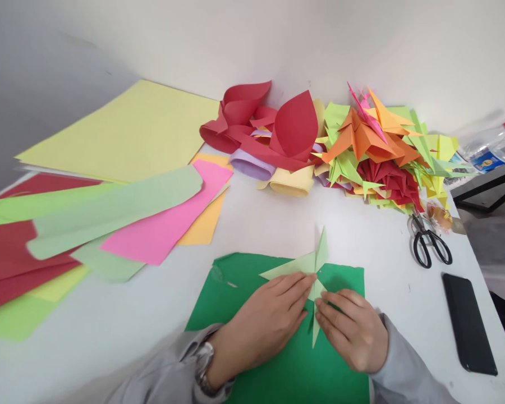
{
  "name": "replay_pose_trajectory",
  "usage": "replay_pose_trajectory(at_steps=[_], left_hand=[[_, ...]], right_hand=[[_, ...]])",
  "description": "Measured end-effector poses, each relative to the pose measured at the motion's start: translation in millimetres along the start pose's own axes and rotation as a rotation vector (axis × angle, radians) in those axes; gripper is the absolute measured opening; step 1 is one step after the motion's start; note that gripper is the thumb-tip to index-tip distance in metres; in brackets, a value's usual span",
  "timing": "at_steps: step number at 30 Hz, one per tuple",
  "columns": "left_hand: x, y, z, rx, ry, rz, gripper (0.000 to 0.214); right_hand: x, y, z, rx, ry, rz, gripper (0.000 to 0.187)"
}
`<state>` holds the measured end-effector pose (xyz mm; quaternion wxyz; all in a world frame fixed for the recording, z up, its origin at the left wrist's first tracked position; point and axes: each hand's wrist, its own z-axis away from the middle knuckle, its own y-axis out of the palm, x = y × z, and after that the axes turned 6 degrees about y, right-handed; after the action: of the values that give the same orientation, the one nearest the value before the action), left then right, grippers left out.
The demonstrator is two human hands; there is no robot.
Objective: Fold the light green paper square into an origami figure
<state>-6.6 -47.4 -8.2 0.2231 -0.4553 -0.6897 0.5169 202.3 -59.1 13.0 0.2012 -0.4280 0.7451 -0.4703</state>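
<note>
A pale green folded paper shape (292, 265) with several long points rests over a dark green sheet (273, 381). My left hand (263, 317) lies across its middle, fingers pressed together and closed on the paper near the centre. The fingers of my right hand (349, 325) pinch the lower point, close beside my left fingertips. One point sticks up at the back, and another reaches out to the left. My left fingers hide part of the folds.
Strips of coloured paper (122, 210) and a large yellow sheet (126, 129) cover the left. Curled red paper (297, 126) and a heap of folded shapes (370, 146) stand along the wall. Scissors (430, 241), a black phone (469, 322) and a plastic bottle (488, 151) are at right.
</note>
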Motion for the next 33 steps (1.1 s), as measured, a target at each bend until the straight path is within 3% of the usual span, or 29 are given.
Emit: replay_pose_trajectory(at_steps=[9, 21, 33], left_hand=[[3, -4.6, 1, 0.103, 0.014, 0.057, 0.039], [-1, 5.9, 5, 0.088, 0.018, 0.002, 0.036], [-1, -3.9, 0, 0.105, 0.006, 0.009, 0.032]], right_hand=[[1, 4, 2, 0.002, 0.032, -0.026, 0.02], [5, 4, 4, 0.046, 0.061, -0.02, 0.017], [6, 1, 1, 0.047, 0.063, -0.039, 0.02]])
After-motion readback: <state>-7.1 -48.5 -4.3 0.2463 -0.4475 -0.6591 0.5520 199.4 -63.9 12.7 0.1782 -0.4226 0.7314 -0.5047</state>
